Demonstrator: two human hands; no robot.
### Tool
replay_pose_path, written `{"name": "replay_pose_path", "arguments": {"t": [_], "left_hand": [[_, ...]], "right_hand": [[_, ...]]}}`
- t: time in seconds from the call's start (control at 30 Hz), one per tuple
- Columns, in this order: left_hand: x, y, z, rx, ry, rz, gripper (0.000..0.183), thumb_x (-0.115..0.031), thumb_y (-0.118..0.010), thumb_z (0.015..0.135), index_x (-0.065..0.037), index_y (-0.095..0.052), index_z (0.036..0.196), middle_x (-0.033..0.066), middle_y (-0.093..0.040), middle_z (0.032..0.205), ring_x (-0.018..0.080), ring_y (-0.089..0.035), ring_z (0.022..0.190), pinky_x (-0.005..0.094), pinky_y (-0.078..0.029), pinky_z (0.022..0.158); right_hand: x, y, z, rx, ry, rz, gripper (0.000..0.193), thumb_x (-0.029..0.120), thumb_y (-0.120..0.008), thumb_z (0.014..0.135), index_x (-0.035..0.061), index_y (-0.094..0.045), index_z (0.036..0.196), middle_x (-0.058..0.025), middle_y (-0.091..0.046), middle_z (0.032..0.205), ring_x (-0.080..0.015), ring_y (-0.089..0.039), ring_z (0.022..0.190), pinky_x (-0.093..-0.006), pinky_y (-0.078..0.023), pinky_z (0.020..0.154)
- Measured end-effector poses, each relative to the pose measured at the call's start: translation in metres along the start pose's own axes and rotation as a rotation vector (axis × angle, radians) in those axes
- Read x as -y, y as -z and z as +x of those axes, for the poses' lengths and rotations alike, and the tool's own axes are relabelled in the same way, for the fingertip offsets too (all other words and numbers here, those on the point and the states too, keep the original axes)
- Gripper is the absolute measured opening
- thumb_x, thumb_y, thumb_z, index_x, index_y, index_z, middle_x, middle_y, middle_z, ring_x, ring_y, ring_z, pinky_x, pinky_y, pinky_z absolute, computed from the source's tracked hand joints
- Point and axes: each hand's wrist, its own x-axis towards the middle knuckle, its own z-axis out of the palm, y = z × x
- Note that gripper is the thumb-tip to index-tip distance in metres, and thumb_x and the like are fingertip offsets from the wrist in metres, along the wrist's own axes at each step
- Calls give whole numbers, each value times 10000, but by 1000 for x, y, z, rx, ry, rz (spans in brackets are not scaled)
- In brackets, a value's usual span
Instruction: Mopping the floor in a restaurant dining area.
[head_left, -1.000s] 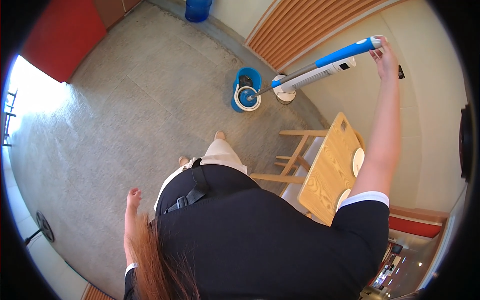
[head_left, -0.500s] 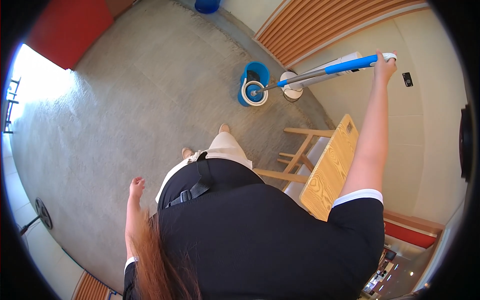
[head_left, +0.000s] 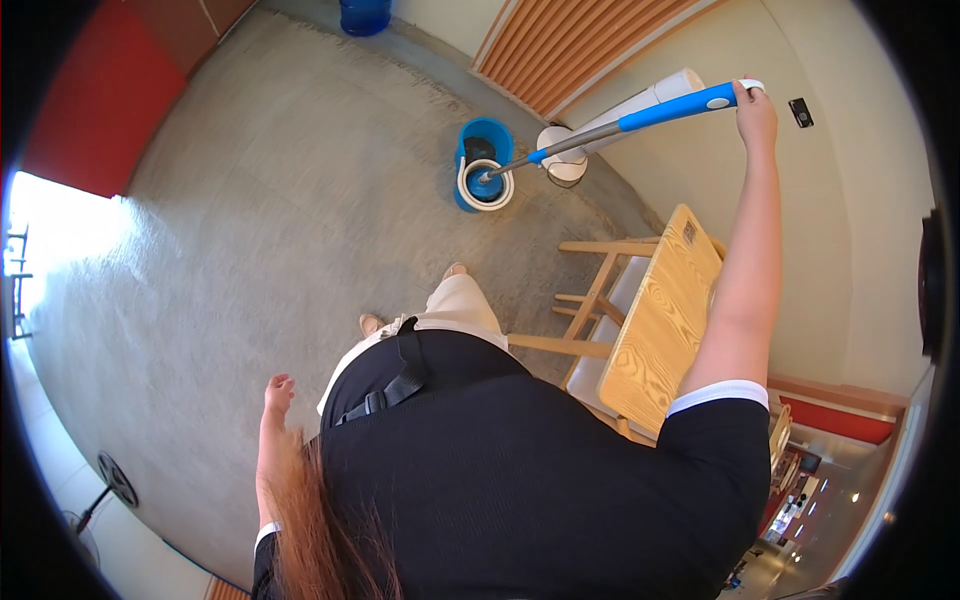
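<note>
My right hand (head_left: 758, 118) is closed around the top end of a mop (head_left: 668, 110), with my arm stretched out to the right. The mop has a blue grip and a grey pole that slants down to a blue bucket (head_left: 488, 128). Its lower end sits inside the white-rimmed round basket (head_left: 507, 190) in the bucket; the mop head itself is mostly hidden. Low on the left, my left hand (head_left: 279, 393) hangs beside my body, fingers loosely bent and apart, with nothing in it.
A white lidded bin (head_left: 562, 168) and a tall white roll-shaped object (head_left: 645, 100) stand by the wall behind the bucket. On my right is a wooden table (head_left: 655, 320) with a chair (head_left: 600, 290) beside it. A blue water jug (head_left: 366, 15) stands far ahead.
The whole view has shifted slightly, so the bucket, bin and mop appear further left. My right hand still holds the mop, and the mop's lower end remains in the basket.
</note>
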Motion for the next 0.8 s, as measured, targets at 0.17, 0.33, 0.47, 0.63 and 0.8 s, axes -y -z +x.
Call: {"name": "replay_pose_path", "arguments": {"t": [0.17,0.33,0.47,0.63,0.8], "left_hand": [[-61,-18,13,58,-107,34,350,-269,-530,760,-140,-466,1079,0,-544,937,130,-512,706,315,-405,575],[-146,-49,-1,130,-52,172,347,-275,-526,762,-159,-466,1084,-4,-541,945,127,-506,730,322,-406,593],[-200,-78,-2,269,-28,261,356,-289,-514,770,-171,-460,1100,-5,-537,964,127,-502,760,325,-408,611],[-225,-86,47,343,-152,265,347,-305,-512,773,-174,-462,1090,-11,-536,947,128,-504,755,324,-407,616],[-271,-40,119,134,-177,207,352,-244,-580,733,-78,-504,1034,37,-575,830,130,-485,652,278,-415,544]], "right_hand": [[-6,3,1,108,-31,224,376,336,-523,795,51,-552,1039,-108,-575,974,-167,-544,789,-261,-408,724],[-7,21,11,116,32,379,314,274,-503,825,30,-560,1015,1,-513,1142,-86,-521,844,-228,-443,702],[-6,30,28,124,18,642,276,233,-522,816,-9,-563,941,-12,-521,1129,-60,-494,765,-205,-400,703],[5,22,43,110,-39,648,254,213,-516,820,-23,-558,905,-16,-512,1143,-70,-505,809,-212,-415,706],[20,19,33,166,-59,608,228,188,-518,822,-18,-559,911,-36,-501,1154,-70,-493,782,-207,-407,692]]}}
